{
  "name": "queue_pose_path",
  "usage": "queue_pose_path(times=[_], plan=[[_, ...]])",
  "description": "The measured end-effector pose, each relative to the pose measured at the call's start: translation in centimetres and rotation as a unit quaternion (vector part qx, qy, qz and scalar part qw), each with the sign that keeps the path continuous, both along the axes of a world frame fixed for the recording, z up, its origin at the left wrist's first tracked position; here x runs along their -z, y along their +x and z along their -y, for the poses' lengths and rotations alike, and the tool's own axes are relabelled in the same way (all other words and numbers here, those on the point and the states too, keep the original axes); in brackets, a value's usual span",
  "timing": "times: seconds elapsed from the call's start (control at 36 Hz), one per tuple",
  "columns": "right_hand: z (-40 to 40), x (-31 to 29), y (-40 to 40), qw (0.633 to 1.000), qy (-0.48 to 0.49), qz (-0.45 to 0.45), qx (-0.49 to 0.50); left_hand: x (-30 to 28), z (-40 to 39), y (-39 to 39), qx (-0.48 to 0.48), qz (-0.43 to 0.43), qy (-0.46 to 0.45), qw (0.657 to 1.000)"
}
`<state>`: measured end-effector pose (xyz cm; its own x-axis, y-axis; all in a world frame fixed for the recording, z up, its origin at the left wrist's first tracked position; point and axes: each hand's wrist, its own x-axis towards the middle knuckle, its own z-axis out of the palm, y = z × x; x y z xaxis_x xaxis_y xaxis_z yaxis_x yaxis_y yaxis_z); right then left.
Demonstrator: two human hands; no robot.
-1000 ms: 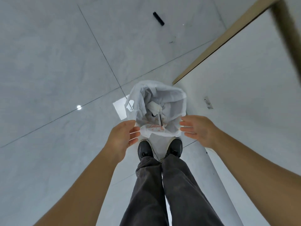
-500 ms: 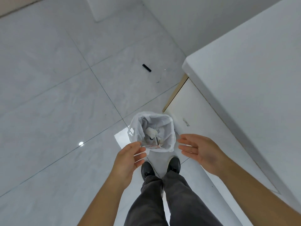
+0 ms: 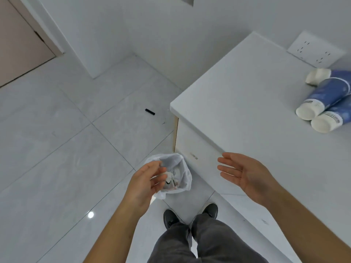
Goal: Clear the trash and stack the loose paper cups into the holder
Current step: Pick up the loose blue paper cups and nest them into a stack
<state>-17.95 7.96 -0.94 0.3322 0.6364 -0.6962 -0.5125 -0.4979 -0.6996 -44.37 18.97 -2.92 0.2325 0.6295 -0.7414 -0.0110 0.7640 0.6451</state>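
Note:
A small bin lined with a white bag stands on the floor by the cabinet's corner, with crumpled trash inside. My left hand hovers above its left rim, fingers loosely bent and holding nothing. My right hand is open, palm turned left, in front of the cabinet's edge. Three blue-and-white paper cups lie on their sides at the far right of the white countertop. No cup holder is in view.
A white wall socket sits behind the cups. A small black object lies on the tiled floor beyond the bin. A door is at the upper left. My shoes stand just behind the bin.
My head has lifted, so the countertop and cups have come into view. Both hands have risen away from the bin's rim and spread apart, the right one moving toward the cabinet.

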Motion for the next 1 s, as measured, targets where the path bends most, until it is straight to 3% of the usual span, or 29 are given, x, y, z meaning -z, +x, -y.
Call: queue_pose_path(times=[0.53, 1.0], plan=[[13.4, -6.2, 15.6, 0.98, 0.077, 0.029, 0.183, -7.3, 2.7, 18.9, 0.169, 0.047, 0.094, 0.98], [20.1, -6.6, 24.2, 0.966, 0.086, 0.036, 0.243, -8.9, 7.6, 32.5, 0.268, 0.031, 0.09, 0.959]])
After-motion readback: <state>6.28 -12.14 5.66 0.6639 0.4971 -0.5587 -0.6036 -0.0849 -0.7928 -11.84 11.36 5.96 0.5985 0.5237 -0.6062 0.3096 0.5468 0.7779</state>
